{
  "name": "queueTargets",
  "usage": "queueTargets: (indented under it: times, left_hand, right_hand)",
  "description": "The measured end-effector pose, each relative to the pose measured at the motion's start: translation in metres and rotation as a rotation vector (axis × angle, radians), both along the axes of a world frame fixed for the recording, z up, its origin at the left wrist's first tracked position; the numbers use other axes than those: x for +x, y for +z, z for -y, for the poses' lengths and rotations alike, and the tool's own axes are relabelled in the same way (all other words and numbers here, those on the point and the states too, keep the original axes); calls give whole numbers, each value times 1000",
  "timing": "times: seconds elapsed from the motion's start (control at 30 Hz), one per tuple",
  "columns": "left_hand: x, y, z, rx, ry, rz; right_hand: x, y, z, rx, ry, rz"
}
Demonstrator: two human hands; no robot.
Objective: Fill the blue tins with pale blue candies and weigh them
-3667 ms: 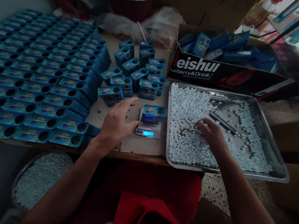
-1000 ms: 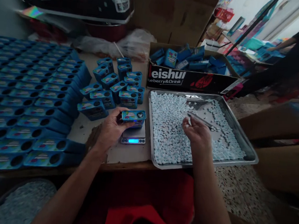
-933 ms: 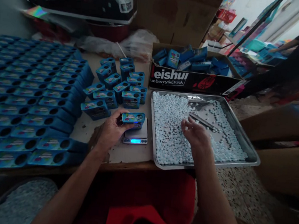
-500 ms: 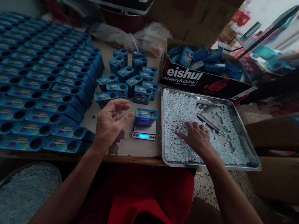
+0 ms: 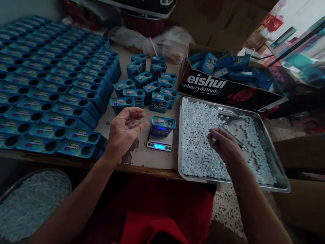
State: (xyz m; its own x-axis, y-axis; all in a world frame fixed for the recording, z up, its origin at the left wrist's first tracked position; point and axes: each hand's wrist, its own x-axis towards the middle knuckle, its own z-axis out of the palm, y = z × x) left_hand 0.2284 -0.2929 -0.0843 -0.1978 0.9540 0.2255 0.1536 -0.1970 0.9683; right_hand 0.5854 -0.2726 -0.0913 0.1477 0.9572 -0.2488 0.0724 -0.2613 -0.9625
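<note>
Since half a second ago, little change on the left: left hand [image 5: 124, 132] still raised just left of the scale, palm turned up, fingers loosely spread and curled, holding nothing. On the right, more change: right hand [image 5: 225, 145] lifted off the bed of pellets, fingertips now drawn together above the tray, apparently pinching a few pale blue pellets [image 5: 198, 136], though too small to tell for sure. Small blue tin [image 5: 162, 125] still sitting on the pocket scale [image 5: 160, 143], display lit blue, touched by neither hand.

Far left, packed rows of flat blue tins [image 5: 40, 84] right up to the table's front edge. Just beyond the left hand, a cluster of upright blue tins [image 5: 147, 84], near the fingertips. Between the rows and the scale, a bare strip of worn tabletop [image 5: 139, 156]. Just right of the scale, the metal tray [image 5: 277, 177], its near corner overhanging the table edge. Behind the tray, an open cardboard box [image 5: 228, 89] filled with blue packs.

Below the table at lower left, a round basin [image 5: 27, 201] of more pellets. Red cloth over the lap. Dim room, cartons stacked at the back, brighter shelves off to the far right.
</note>
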Motion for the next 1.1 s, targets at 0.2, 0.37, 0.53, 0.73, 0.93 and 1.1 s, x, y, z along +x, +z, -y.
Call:
queueTargets:
  times: [0.2,0.37,0.53,0.73,0.93,1.1]
  left_hand:
    - [4,-18,-7,-98,-119,-117]
    - [6,-38,-19,-168,-152,-296]
    - [10,-43,-20,-173,-144,-328]
    - [28,-34,-29,-47,-292,-312]
    - [80,34,-59,493,-511,-723]
    - [122,72,-78,547,-800,-784]
  right_hand:
    - [0,-10,6,-164,-18,-272]
    - [-7,-10,9,-44,162,12]
    - [-13,1,0,-4,154,30]
    - [-31,2,-3,226,172,371]
    - [-74,-18,-24,-69,-177,-644]
    - [-76,-17,-34,-151,-224,-1028]
